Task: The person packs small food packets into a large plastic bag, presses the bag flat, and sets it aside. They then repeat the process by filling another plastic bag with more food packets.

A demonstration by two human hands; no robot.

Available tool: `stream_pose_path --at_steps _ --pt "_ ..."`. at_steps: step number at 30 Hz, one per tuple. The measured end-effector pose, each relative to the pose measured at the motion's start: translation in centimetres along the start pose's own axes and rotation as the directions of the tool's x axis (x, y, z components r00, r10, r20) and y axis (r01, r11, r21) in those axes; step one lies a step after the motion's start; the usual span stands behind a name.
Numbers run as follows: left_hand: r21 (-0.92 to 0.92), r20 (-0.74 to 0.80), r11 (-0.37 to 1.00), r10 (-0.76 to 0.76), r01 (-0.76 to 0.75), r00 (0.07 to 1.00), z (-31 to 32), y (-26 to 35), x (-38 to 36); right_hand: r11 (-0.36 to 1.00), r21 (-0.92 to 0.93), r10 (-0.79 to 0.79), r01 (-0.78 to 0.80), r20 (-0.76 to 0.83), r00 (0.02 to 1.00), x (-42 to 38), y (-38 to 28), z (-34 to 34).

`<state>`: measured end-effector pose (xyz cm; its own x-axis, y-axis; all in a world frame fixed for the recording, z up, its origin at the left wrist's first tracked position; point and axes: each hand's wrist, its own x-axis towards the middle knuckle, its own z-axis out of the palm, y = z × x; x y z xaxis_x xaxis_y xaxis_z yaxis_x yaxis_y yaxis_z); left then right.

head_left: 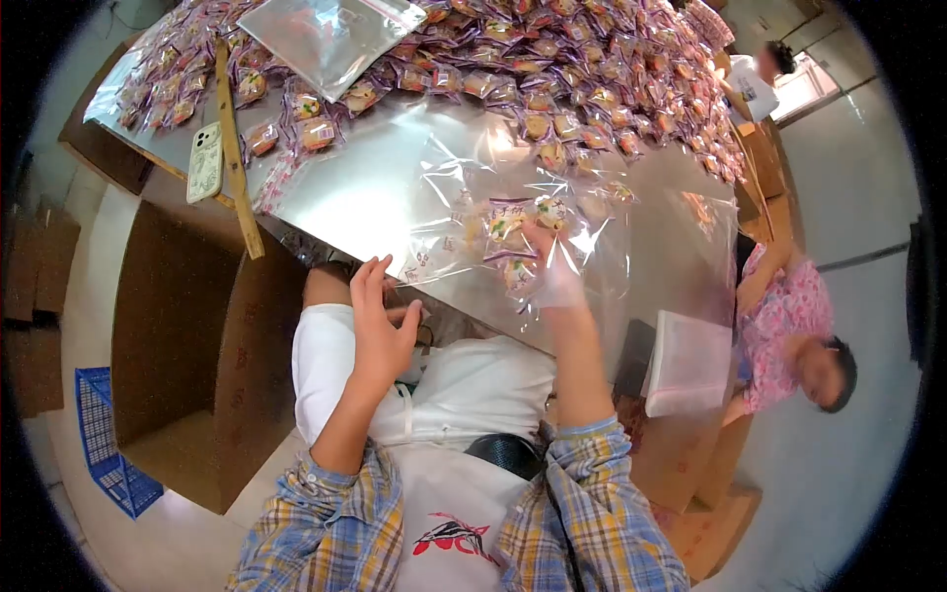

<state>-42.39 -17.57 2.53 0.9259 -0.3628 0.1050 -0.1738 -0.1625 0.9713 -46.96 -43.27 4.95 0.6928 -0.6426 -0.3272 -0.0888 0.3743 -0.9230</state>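
My right hand (558, 280) reaches inside a large clear plastic bag (617, 259) over the metal table (345, 202). Its fingers are closed on small wrapped snack packs (507, 223) with purple print; some of them are hidden by glare on the film. My left hand (383, 324) hovers by the table's front edge, left of the bag, with fingers apart and nothing in them. A big pile of the same packs (543, 59) covers the far side of the table.
A stack of clear bags (330, 35), a wooden strip (233, 148) and a phone (205, 163) lie on the table. An open cardboard box (182, 335) and a blue crate (109, 444) stand left. A person in pink (789, 306) sits right, near a white bag stack (689, 363).
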Motion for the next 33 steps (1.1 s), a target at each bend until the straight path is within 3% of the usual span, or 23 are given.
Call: stream_pose_path --at_steps 1,5,8,9,12,16,18,19,20,22,25,28,29,32,33 --pt "0.001 0.036 0.999 -0.034 0.034 0.999 -0.2 -0.4 0.0 0.994 -0.110 -0.026 0.027 0.008 1.000 -0.3 -1.1 -0.1" --pt "-0.437 0.135 0.828 -0.326 0.351 0.936 0.6 -0.9 -0.4 0.960 -0.278 -0.046 0.044 0.000 0.999 1.4 -1.3 -1.2" --pt "-0.476 0.191 0.756 -0.410 0.450 0.892 -0.1 -0.5 -0.6 0.927 -0.327 -0.173 0.184 0.060 0.983 2.5 -0.6 -2.2" --pt "-0.516 0.194 0.725 -0.418 0.455 0.887 -0.4 -1.2 -0.8 0.718 -0.662 -0.292 0.215 -0.006 0.956 1.5 -2.7 -1.4" --pt "-0.521 0.050 0.798 -0.327 0.304 0.944 -1.9 -1.0 -1.2 0.817 -0.556 -0.248 0.153 -0.100 0.964 -0.7 -4.5 -0.8" --pt "-0.248 -0.018 0.957 -0.159 0.150 0.987 -3.0 -2.2 -2.1 0.798 -0.538 -0.365 0.272 -0.073 0.928 -0.4 -3.6 -1.9" --pt "0.047 0.009 0.997 -0.060 0.060 0.998 -2.8 -1.2 -2.5 0.274 -0.861 -0.599 0.428 0.195 0.776 1.1 -0.5 -3.8" --pt "0.211 0.025 0.977 0.013 -0.018 1.000 -2.6 -0.6 -2.4 -0.046 -0.898 -0.631 0.437 0.365 0.685 1.2 0.1 -4.1" --pt "0.366 0.053 0.925 0.082 -0.096 0.995 -2.3 0.1 -2.4 -0.136 -0.890 -0.569 0.435 0.430 0.701 1.1 0.5 -4.5" --pt "0.401 0.064 0.908 0.108 -0.125 0.992 -1.8 1.2 -2.1 -0.314 -0.840 -0.424 0.443 0.541 0.726 0.3 0.2 -3.8" --pt "0.514 0.068 0.816 0.269 -0.264 0.961 -1.3 2.2 -1.4 -0.117 -0.758 -0.171 0.642 0.652 0.739 -2.2 0.1 -2.4" --pt "0.322 0.122 0.940 0.074 -0.110 0.990 -1.0 1.3 -1.5 -0.170 -0.797 -0.277 0.580 0.604 0.748 -5.5 0.4 0.4" --pt "0.303 0.098 0.941 0.127 -0.151 0.987 -0.8 1.4 -1.6 -0.271 -0.776 -0.282 0.570 0.630 0.724 -5.9 0.3 0.8" --pt "0.249 0.048 0.941 0.223 -0.227 0.974 -0.2 1.9 -2.1 -0.063 -0.853 -0.094 0.517 0.521 0.848 -4.5 1.5 0.4" --pt "0.225 0.050 0.949 0.213 -0.219 0.976 -0.3 2.3 -2.3 0.026 -0.842 -0.183 0.539 0.526 0.831 -4.0 2.0 0.3"
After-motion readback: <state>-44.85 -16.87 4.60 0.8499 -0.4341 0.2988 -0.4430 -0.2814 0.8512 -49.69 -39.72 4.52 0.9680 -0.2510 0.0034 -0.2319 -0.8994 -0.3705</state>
